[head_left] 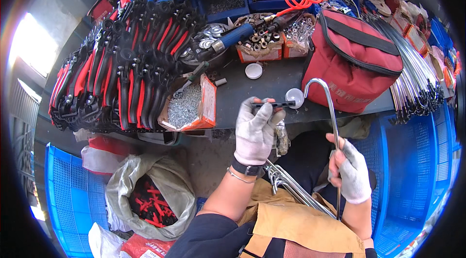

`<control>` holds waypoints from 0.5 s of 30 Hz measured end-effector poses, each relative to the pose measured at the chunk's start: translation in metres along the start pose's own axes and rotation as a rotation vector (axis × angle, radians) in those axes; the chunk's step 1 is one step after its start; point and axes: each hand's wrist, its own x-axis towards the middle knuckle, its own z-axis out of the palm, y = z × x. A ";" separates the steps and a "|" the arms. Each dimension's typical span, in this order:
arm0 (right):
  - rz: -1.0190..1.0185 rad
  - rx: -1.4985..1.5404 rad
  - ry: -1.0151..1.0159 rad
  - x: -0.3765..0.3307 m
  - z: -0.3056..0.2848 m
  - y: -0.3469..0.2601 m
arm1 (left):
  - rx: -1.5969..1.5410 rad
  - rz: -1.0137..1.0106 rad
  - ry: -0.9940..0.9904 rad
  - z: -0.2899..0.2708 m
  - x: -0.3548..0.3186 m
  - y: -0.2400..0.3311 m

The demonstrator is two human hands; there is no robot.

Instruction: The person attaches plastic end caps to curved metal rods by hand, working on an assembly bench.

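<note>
My left hand point(256, 129), in a white glove with bare fingertips, pinches a short black bar-like piece point(276, 104) held level above the bench edge. My right hand point(350, 173), gloved the same way, is closed round a shiny metal rod point(334, 117) bent into a hook at its top. The hook's tip comes down beside a small white cup point(294, 95), near the right end of the black piece; whether they touch I cannot tell. Several more hooked metal rods point(296, 187) lie across my lap on a tan apron point(301, 224).
Black-and-red handled parts point(121, 73) are heaped at the left. Boxes of small screws point(184, 105) and nuts point(259, 42), a blue-bodied tool point(233, 37), a white dish point(253, 70) and a red bag point(352, 59) sit on the bench. Blue crates point(73, 199) and an open sack point(150, 161) flank me.
</note>
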 end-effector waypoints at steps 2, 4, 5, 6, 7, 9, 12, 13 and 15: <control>0.014 0.010 -0.009 -0.009 0.002 -0.003 | -0.056 -0.023 0.007 -0.003 0.000 -0.009; 0.027 0.005 -0.025 -0.011 0.003 -0.003 | -0.137 -0.036 0.010 0.000 -0.003 -0.014; 0.025 0.007 -0.024 -0.012 0.003 -0.003 | -0.135 -0.036 0.008 0.001 -0.004 -0.015; 0.034 0.017 -0.028 -0.013 0.003 -0.003 | -0.126 -0.030 0.004 0.002 -0.005 -0.016; 0.042 0.028 -0.032 -0.013 0.003 -0.002 | -0.117 -0.023 0.000 0.003 -0.006 -0.018; 0.032 0.017 -0.030 -0.014 0.001 0.001 | -0.111 -0.023 0.010 0.006 -0.008 -0.022; 0.011 -0.001 0.002 -0.016 -0.001 0.004 | -0.103 -0.077 -0.023 0.012 -0.013 -0.024; 0.000 -0.009 0.029 -0.016 -0.003 0.004 | -0.099 -0.129 -0.064 0.014 -0.014 -0.025; -0.027 0.062 0.002 -0.015 -0.010 0.005 | 0.014 -0.274 -0.145 0.014 -0.019 -0.032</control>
